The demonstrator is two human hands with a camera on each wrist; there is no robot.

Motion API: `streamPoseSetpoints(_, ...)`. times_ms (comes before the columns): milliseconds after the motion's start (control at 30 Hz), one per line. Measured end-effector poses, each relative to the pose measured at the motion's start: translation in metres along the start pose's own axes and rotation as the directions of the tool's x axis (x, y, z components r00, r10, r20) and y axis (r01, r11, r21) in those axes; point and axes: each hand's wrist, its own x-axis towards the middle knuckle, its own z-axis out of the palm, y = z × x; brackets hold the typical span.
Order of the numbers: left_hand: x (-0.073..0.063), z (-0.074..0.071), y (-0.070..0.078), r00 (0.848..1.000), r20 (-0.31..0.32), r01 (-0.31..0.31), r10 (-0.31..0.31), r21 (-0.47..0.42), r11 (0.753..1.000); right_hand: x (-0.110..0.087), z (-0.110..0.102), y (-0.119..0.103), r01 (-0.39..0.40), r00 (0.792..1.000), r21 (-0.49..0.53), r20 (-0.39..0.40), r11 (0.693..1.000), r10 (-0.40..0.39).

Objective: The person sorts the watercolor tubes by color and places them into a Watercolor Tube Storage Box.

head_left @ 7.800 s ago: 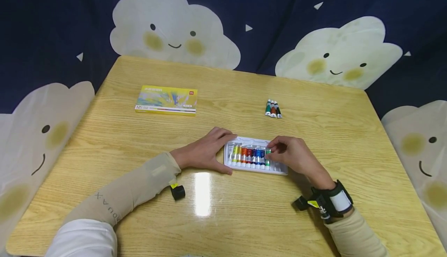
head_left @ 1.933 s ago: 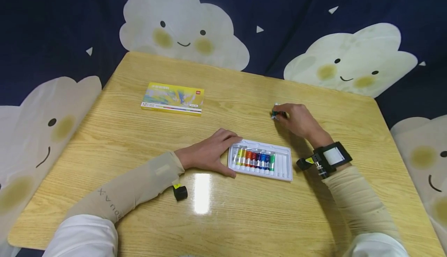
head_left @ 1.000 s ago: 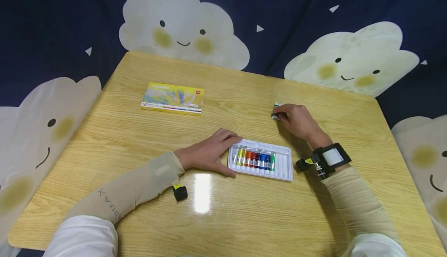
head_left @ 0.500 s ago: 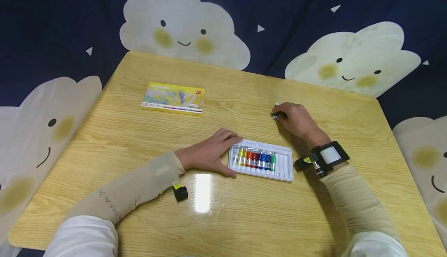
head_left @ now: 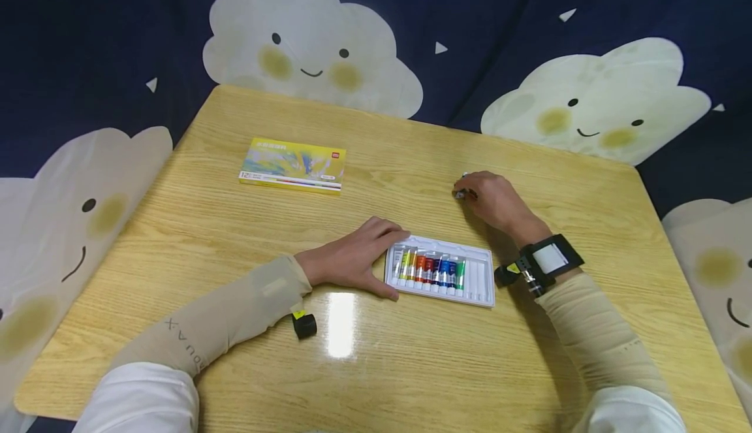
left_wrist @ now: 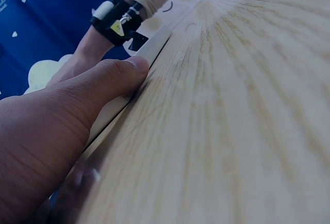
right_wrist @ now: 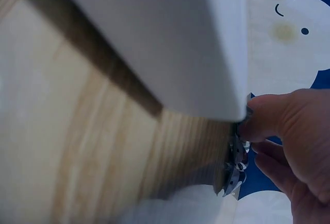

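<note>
A white plastic tray (head_left: 483, 283) lies on the table with several paint tubes (head_left: 436, 273) side by side in it, white and yellow through red and blue to light green. Bare slots show at its right end. My left hand (head_left: 352, 256) holds the tray's left end, thumb at the near corner and fingers at the far one; the left wrist view shows the thumb (left_wrist: 121, 74) against its side wall. Beyond the tray, my right hand (head_left: 501, 201) pinches at small paint tubes (head_left: 461, 194), whose silver ends (right_wrist: 234, 175) show in the right wrist view. The fingers hide most of them.
A flat yellow paint box (head_left: 292, 166) lies at the back left of the wooden table (head_left: 376, 368). Dark cloth with cloud faces (head_left: 311, 48) hangs behind the table's far edge. The right wrist's camera (head_left: 506, 275) sits close to the tray's right end.
My right hand has gone from the light green tube in the tray to the tubes at the back, then shifted slightly left there, turning them a little. The left hand stays on the tray.
</note>
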Motion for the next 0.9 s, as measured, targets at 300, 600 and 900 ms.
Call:
streamPoseSetpoints(300,0.000,0.000,0.000,1.000,-0.004,0.000,0.000,0.002,1.000,0.002,0.002,0.000,0.064,0.998,0.000,-0.017,0.998,-0.064)
streamPoseSetpoints(600,0.000,0.001,0.001,1.000,-0.006,-0.004,0.004,0.002,1.000,0.002,0.002,-0.006,0.112,0.994,-0.001,-0.001,0.994,-0.112)
streamPoseSetpoints(900,0.000,0.001,-0.001,1.000,-0.005,0.003,-0.003,0.005,1.000,0.000,-0.001,-0.011,0.120,0.993,0.010,-0.017,0.993,-0.120)
